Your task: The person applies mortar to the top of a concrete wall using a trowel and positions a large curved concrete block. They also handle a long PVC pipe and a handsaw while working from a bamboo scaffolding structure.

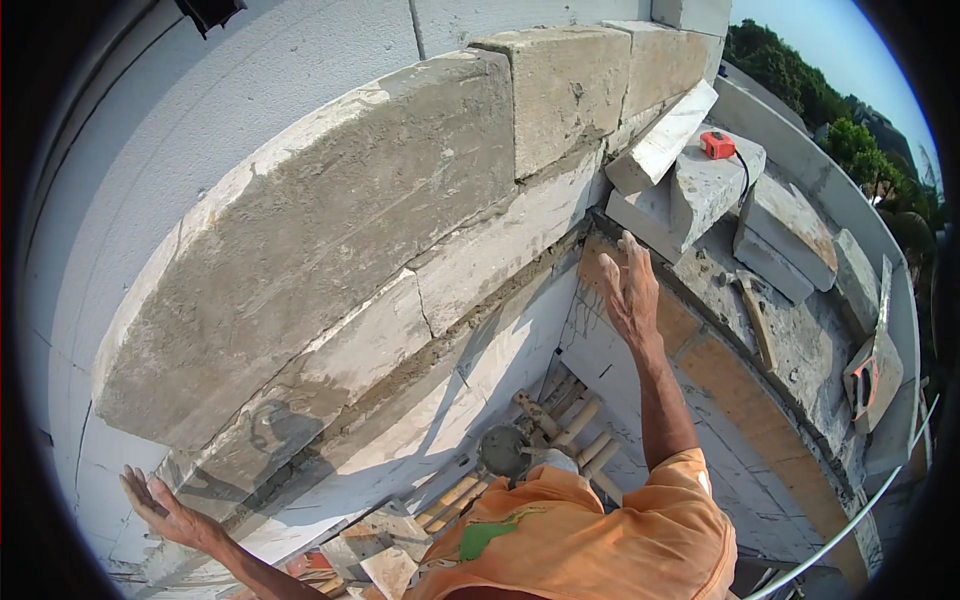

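Note:
My left hand (168, 510) is held out at the lower left with its fingers apart and nothing in them. It is nearest to the lower left end of a large grey block (320, 230) in the wall; whether it touches the wall I cannot tell. Farther up and to the right, my right hand (634, 292) is raised with fingers stretched, holding nothing. It hovers by the inner corner, beside the mortar-covered ledge (710, 275). Below the large block runs a course of pale blocks (480, 255) with rough mortar along the joints. A crack-like joint splits the lower course.
Loose pale blocks (790, 225), a red tape measure (717, 145), a hammer (757, 320) and a handsaw (880, 340) rest along the right ledge. Far below are a round mortar bucket (503, 450) and bamboo poles (575, 420). A pale hose or cable (870, 505) curves at lower right.

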